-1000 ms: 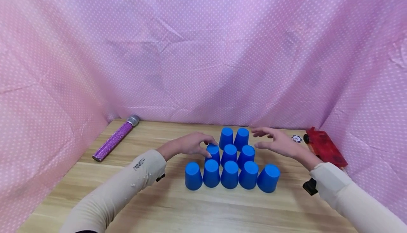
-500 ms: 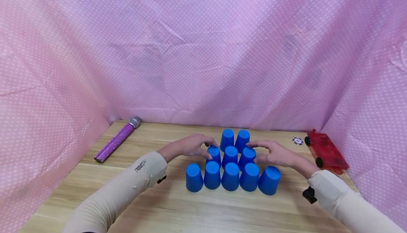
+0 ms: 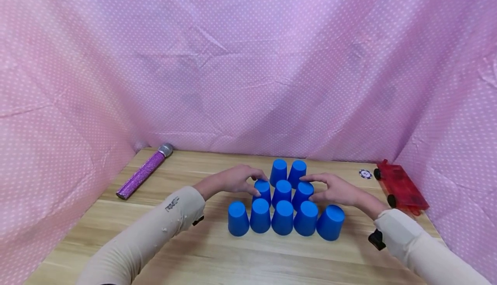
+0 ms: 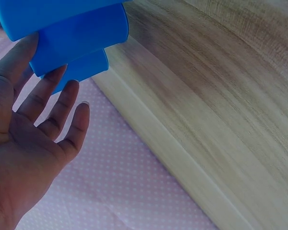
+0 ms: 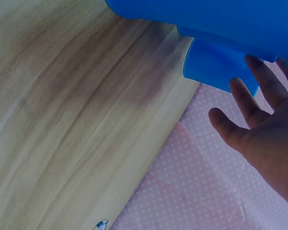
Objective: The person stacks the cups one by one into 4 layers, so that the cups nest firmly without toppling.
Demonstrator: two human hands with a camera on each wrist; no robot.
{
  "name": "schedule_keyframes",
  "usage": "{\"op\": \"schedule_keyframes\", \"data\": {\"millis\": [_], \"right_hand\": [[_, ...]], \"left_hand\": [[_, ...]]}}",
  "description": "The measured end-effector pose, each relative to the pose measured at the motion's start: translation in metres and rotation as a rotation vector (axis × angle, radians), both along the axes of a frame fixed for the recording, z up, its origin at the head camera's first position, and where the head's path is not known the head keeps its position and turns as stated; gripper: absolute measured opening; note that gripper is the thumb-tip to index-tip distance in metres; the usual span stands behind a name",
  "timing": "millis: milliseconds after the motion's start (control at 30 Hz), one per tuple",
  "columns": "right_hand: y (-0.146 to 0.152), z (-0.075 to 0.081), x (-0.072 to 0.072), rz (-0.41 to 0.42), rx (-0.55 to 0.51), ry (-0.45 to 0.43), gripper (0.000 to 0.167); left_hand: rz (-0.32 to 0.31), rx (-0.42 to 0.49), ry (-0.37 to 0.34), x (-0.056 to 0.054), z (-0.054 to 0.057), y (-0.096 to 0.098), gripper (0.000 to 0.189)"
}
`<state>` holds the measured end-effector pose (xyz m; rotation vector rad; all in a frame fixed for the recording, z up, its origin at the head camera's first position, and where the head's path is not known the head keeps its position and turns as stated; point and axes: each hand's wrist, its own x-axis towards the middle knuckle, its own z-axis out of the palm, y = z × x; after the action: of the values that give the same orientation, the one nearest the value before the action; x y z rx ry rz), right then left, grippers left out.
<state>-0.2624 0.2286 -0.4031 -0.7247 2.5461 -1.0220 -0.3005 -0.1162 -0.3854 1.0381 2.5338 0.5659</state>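
Observation:
Upside-down blue cups stand in three rows in the head view: several in the front row point(image 3: 282, 218), three in the middle, two at the back point(image 3: 278, 170). My left hand point(image 3: 238, 178) grips the left middle-row cup point(image 3: 262, 188), thumb at its near side and fingers behind. My right hand point(image 3: 337, 189) holds the right middle-row cup point(image 3: 305, 189) between thumb and fingers. Between these two is the centre middle cup point(image 3: 283, 190). In the left wrist view the thumb touches a cup point(image 4: 81, 36); in the right wrist view the fingers point(image 5: 266, 79) reach beside the blue cups point(image 5: 216, 62).
A purple glitter microphone point(image 3: 144, 172) lies at the back left of the wooden table point(image 3: 217, 259). A poker chip point(image 3: 365, 173) and a red toy car point(image 3: 402, 185) are at the back right. Pink dotted cloth point(image 3: 248, 60) surrounds the table.
My right hand has moved left and down from beside the back row to the right middle-row cup. The left hand stays at the left middle-row cup. The cups stay in their rows.

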Motion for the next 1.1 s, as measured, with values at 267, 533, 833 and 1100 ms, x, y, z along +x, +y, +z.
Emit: {"op": "schedule_keyframes", "data": {"millis": [267,533,833,1100], "right_hand": [[-0.001,-0.002,0.001,-0.001,0.001,-0.009,0.054],[-0.004,-0.002,-0.001,-0.013,-0.003,-0.021,0.054],[-0.008,0.000,0.000,-0.032,-0.008,-0.020,0.051],[-0.010,0.002,0.001,-0.030,-0.004,-0.007,0.051]], "left_hand": [[0.003,0.005,-0.011,0.002,-0.001,0.001,0.048],[0.019,-0.005,0.006,-0.005,0.002,-0.001,0.049],[0.097,0.004,0.014,-0.025,0.009,-0.005,0.050],[0.161,-0.011,0.047,-0.039,0.010,-0.004,0.050]]}}
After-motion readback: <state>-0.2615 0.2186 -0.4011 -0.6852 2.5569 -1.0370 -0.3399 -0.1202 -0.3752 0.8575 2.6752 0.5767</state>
